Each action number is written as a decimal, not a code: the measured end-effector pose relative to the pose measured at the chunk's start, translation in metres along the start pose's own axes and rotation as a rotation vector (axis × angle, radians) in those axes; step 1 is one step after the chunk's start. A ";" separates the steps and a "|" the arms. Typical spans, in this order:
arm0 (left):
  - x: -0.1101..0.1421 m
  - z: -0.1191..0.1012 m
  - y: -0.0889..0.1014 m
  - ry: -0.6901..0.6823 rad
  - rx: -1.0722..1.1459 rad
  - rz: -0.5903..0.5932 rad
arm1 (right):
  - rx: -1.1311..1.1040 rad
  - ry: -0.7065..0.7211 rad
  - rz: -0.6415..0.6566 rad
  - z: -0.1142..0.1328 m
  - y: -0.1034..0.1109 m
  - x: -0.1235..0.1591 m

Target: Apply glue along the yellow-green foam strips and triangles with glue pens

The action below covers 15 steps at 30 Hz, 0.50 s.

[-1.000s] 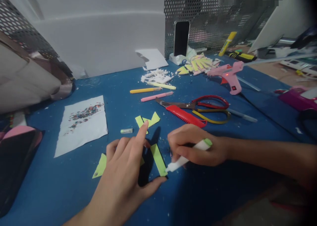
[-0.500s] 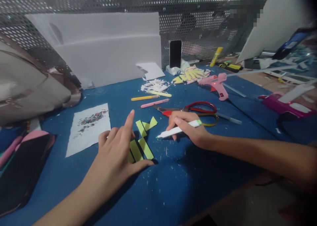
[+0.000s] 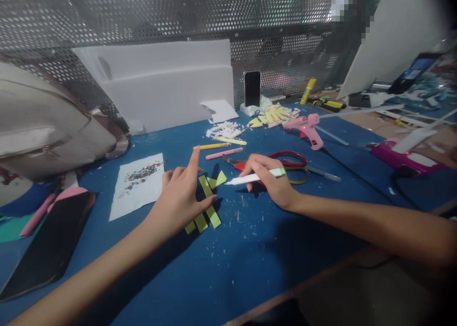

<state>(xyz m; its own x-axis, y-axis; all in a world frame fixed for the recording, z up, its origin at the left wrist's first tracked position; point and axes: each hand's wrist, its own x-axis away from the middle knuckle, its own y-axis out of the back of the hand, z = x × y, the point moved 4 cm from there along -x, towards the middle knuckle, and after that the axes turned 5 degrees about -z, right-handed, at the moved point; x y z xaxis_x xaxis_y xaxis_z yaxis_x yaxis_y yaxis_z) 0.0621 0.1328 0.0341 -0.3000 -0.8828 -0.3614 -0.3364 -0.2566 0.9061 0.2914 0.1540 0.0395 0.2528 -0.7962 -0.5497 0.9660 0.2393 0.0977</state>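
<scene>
My right hand (image 3: pixel 266 177) grips a white marker (image 3: pixel 254 177) with a green tip, which points left toward a small yellow-green piece (image 3: pixel 217 179). Several yellow-green strips (image 3: pixel 213 216) lie on the blue table, partly covered by my left hand (image 3: pixel 180 192). That hand is spread over the strips, index finger stretched forward and thumb out to the side; it holds nothing. Behind my right hand lie red-handled scissors (image 3: pixel 289 158). A pink marker (image 3: pixel 224 153) and a yellow-orange marker (image 3: pixel 212 146) rest beyond the strips.
A pink glue gun (image 3: pixel 310 130) with a trailing cord stands back right. To the left are a paper (image 3: pixel 121 200) with small colourful bits and a dark phone (image 3: pixel 50 245). White scraps (image 3: pixel 224 130), an upright phone (image 3: pixel 252 89) and a foam board (image 3: pixel 167 97) are at the back.
My left hand has moved forward over the strips, uncovering their near ends. My right hand has brought the marker tip up to the small yellow-green piece. The view has shifted slightly.
</scene>
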 end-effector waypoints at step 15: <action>-0.016 0.010 -0.013 0.023 -0.007 0.139 | -0.016 -0.030 0.024 -0.004 0.000 0.000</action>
<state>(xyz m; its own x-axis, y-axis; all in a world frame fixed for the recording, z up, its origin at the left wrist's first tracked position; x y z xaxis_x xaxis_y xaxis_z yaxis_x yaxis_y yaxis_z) 0.0627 0.1538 0.0256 -0.3223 -0.9190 -0.2272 -0.2871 -0.1339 0.9485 0.2913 0.1564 0.0364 0.2777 -0.8066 -0.5218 0.9587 0.2671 0.0974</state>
